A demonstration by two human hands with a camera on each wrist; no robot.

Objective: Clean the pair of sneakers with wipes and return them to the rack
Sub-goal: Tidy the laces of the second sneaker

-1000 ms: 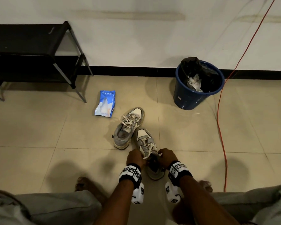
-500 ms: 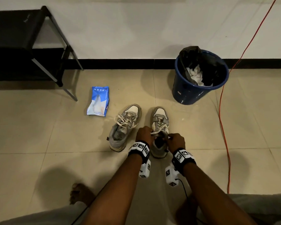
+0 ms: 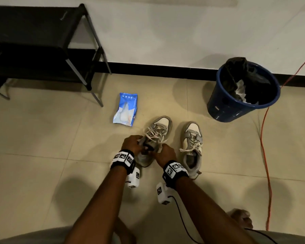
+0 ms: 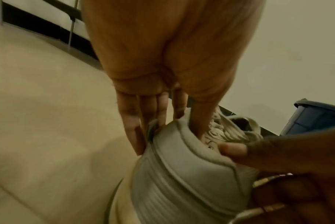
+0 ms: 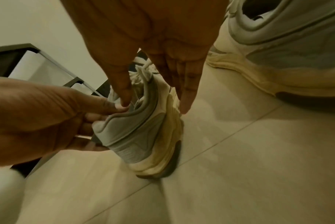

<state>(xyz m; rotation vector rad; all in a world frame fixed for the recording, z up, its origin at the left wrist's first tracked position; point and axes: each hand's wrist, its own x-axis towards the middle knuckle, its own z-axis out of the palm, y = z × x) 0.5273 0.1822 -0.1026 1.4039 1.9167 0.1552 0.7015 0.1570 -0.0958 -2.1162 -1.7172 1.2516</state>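
On the floor, left hand (image 3: 131, 143) and right hand (image 3: 165, 153) holding left sneaker (image 3: 152, 138)

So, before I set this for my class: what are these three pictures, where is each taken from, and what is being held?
No machine here: a person wears three cameras. The head view looks down at the floor; the two wrist views look along each hand. Both hands, the left hand and the right hand, grip the collar of the left sneaker. The other sneaker stands beside it, untouched. Also on the floor are a blue wipes pack, a blue bin, an orange cable and a black rack.
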